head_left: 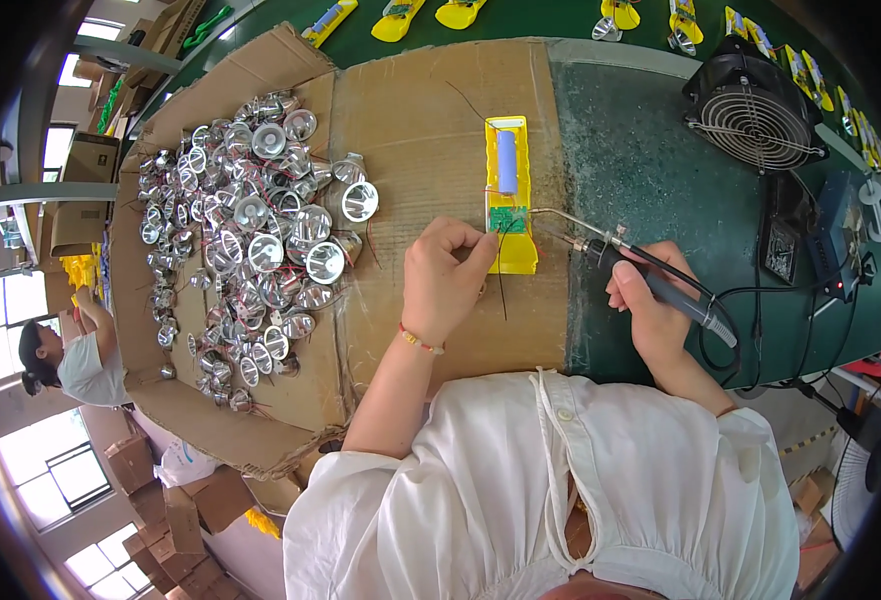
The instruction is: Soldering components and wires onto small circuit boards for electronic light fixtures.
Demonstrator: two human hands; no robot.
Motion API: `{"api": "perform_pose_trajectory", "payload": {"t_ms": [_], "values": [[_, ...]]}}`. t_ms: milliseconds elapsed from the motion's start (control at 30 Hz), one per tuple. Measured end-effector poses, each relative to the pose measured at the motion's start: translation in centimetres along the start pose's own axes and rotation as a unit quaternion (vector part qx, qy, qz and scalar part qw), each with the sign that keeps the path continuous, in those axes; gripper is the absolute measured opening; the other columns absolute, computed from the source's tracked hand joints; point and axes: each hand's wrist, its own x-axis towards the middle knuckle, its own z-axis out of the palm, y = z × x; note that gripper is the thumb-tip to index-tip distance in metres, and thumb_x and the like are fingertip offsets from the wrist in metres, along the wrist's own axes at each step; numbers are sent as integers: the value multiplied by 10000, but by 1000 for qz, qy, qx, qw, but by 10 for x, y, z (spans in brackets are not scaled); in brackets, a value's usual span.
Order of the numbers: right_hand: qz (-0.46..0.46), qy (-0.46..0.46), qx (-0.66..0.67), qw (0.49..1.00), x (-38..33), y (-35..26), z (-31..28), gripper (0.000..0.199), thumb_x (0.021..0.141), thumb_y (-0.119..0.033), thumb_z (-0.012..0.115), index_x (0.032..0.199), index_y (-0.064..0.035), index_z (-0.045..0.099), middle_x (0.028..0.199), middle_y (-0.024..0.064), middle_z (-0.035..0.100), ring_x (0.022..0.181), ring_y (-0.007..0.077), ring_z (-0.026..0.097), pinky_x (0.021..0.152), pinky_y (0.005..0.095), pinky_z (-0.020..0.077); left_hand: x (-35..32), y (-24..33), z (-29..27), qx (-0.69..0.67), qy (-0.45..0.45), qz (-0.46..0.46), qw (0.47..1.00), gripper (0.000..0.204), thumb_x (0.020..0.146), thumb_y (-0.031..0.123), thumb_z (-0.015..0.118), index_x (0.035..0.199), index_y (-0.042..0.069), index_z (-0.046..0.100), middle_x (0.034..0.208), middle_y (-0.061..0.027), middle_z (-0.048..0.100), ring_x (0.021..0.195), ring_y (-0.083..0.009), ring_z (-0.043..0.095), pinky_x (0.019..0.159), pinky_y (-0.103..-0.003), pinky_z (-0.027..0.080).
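A yellow plastic housing (521,258) lies lengthwise on the cardboard sheet. Inside it sit a blue cylindrical battery cell (507,165) and, below that, a small green circuit board (506,219). My left hand (442,275) is closed in a pinch at the board's left side, on a thin black wire (504,290) that trails down past the housing. In my right hand (652,305) is a soldering iron (660,287), gripped by its handle. A thin bent metal tube (570,216) clamped to the iron reaches the board's right edge.
A cardboard box (225,435) full of silvery reflector cups (265,252) with red wires stands at left. A black fan (755,120) and a blue soldering station (833,240) are at right. More yellow housings (397,18) line the far edge. Another person (85,355) works at far left.
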Motion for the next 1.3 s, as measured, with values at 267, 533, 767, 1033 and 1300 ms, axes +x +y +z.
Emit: {"api": "perform_pose_trajectory", "payload": {"t_ms": [267, 533, 767, 1033, 1300], "values": [[16, -7, -22, 1000, -4, 3, 0, 166, 778, -83, 655, 850, 9, 538, 663, 64, 591, 566, 77, 555, 481, 201, 449, -3, -2, 6, 30, 28, 55, 998, 129, 749, 106, 664, 703, -10, 632, 725, -64, 560, 567, -126, 519, 508, -257, 408], [-22, -6, -44, 999, -3, 4, 6, 151, 768, -71, 661, 828, 9, 548, 655, 37, 590, 561, 48, 527, 504, 187, 425, -1, 1, 12, 45, 41, 39, 997, 124, 715, 110, 658, 659, 3, 628, 727, -91, 558, 559, -191, 528, 512, -290, 421], [-43, -19, -113, 992, -1, -3, 7, 131, 766, -67, 662, 797, 1, 555, 639, 11, 576, 563, 33, 500, 497, 184, 400, 2, -1, 13, 39, 35, 24, 998, 138, 710, 130, 656, 655, 6, 630, 729, -89, 557, 566, -204, 533, 523, -303, 424], [-50, 17, -50, 997, -8, -3, 2, 181, 793, -96, 646, 867, 17, 525, 674, 77, 591, 573, 92, 561, 499, 214, 461, 5, 1, 12, 40, 24, 7, 999, 146, 707, 132, 650, 642, 3, 624, 719, -89, 546, 561, -206, 530, 521, -305, 422], [-50, 6, -38, 998, -8, 3, -7, 175, 792, -96, 645, 854, 17, 528, 664, 76, 591, 555, 93, 552, 486, 209, 441, 7, 0, 11, 43, 8, -22, 999, 159, 704, 153, 655, 647, 7, 629, 740, -86, 562, 567, -193, 542, 528, -299, 431]]}}
